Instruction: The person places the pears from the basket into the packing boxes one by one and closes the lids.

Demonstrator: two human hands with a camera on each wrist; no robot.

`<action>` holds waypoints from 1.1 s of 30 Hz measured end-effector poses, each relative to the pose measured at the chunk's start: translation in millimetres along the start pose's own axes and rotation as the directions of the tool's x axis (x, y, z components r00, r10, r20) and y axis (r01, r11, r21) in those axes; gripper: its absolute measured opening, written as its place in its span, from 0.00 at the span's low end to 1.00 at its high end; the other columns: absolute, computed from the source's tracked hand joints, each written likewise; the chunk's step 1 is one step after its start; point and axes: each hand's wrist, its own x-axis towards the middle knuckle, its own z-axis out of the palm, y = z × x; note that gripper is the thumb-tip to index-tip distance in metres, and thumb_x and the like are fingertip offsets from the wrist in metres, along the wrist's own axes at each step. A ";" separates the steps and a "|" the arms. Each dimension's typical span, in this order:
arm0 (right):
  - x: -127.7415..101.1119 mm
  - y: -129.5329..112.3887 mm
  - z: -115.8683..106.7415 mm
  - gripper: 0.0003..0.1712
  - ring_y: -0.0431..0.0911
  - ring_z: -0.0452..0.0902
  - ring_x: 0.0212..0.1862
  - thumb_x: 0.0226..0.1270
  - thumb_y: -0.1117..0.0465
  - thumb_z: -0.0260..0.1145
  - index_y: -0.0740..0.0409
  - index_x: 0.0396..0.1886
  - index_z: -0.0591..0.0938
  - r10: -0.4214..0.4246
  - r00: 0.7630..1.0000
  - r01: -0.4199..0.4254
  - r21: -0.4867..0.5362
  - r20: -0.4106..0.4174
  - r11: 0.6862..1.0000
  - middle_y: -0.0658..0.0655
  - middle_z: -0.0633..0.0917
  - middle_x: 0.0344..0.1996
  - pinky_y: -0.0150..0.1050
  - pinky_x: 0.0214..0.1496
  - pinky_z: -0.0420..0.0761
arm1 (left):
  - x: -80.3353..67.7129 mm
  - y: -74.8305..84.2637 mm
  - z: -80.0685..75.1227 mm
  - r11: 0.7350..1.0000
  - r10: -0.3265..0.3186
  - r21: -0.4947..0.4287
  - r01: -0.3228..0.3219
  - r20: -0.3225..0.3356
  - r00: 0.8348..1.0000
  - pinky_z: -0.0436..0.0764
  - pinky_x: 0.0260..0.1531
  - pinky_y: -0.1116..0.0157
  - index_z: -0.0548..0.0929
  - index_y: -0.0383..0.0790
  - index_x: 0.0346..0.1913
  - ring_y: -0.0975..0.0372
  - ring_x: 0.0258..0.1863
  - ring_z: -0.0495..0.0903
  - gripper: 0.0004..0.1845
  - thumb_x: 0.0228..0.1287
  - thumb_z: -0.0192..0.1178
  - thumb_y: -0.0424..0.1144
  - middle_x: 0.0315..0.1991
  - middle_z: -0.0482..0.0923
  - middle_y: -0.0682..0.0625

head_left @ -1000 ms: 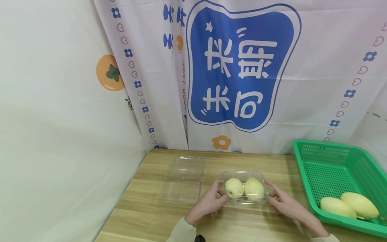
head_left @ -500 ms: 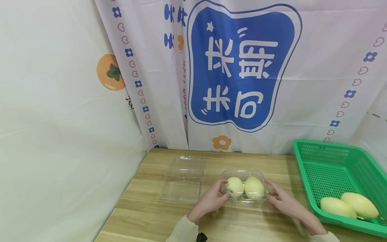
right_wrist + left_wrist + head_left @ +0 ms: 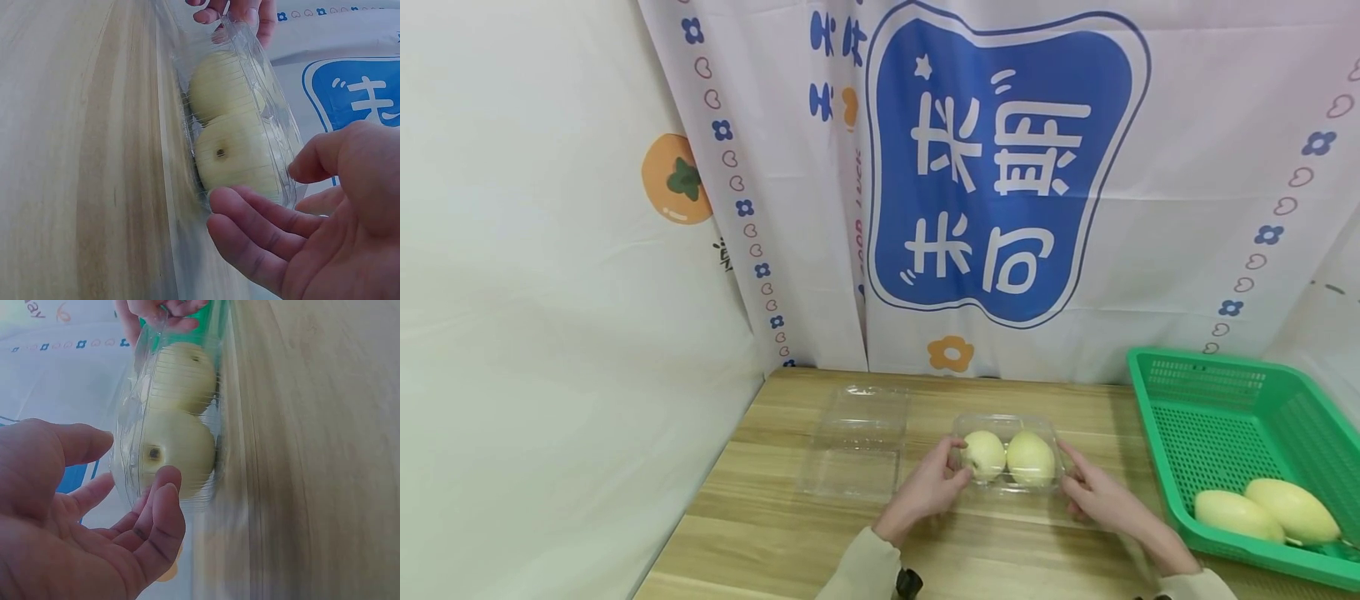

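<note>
A clear plastic clamshell box (image 3: 1007, 483) sits on the wooden table in the head view. Two pale yellow pears, a left one (image 3: 984, 456) and a right one (image 3: 1031, 458), lie side by side in it under its lid. My left hand (image 3: 928, 487) holds the box's left end, thumb and fingers at its corners. At the opposite end, my right hand (image 3: 1099, 490) grips it likewise. In the left wrist view, curled fingers (image 3: 164, 519) reach the box's end wall; the right wrist view has the right thumb (image 3: 312, 159) at the lid's edge.
Left of the hands lies another clear plastic box (image 3: 853, 446), opened flat and without fruit. On the right stands a green basket (image 3: 1202, 425) with two more yellow pears (image 3: 1292, 508). A printed cloth (image 3: 1007, 350) hangs behind the table's back edge.
The box with the two pears has slid slightly away from me, toward the back of the table. Both hands have moved along with it, the left also a little to the right.
</note>
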 end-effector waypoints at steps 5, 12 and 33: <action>2.7 -1.2 0.6 0.39 0.44 0.78 0.24 0.74 0.65 0.52 0.69 0.77 0.45 0.006 1.000 -0.007 -0.019 -0.010 1.000 0.61 0.82 0.32 0.39 0.25 0.81 | 5.4 -0.4 -0.3 1.000 0.016 -0.014 -0.016 -0.003 1.000 0.77 0.24 0.66 0.71 0.47 0.62 0.65 0.29 0.76 0.22 0.68 0.59 0.43 0.42 0.77 0.49; 8.4 0.7 0.9 0.40 0.45 0.78 0.23 0.73 0.65 0.52 0.71 0.76 0.45 0.031 0.999 -0.032 -0.039 -0.018 0.999 0.59 0.84 0.32 0.38 0.24 0.79 | 12.1 -1.7 0.0 1.000 0.010 -0.016 -0.010 -0.016 1.000 0.76 0.29 0.66 0.72 0.48 0.59 0.65 0.33 0.75 0.19 0.68 0.59 0.44 0.42 0.77 0.49; 32.3 10.1 -4.0 0.41 0.47 0.78 0.21 0.71 0.68 0.49 0.71 0.76 0.41 0.028 0.998 -0.026 0.024 -0.063 0.999 0.61 0.84 0.28 0.41 0.23 0.81 | 40.5 5.0 7.0 0.984 -0.103 -0.152 0.092 -0.063 0.993 0.75 0.23 0.66 0.72 0.50 0.61 0.60 0.29 0.77 0.19 0.69 0.57 0.39 0.41 0.78 0.49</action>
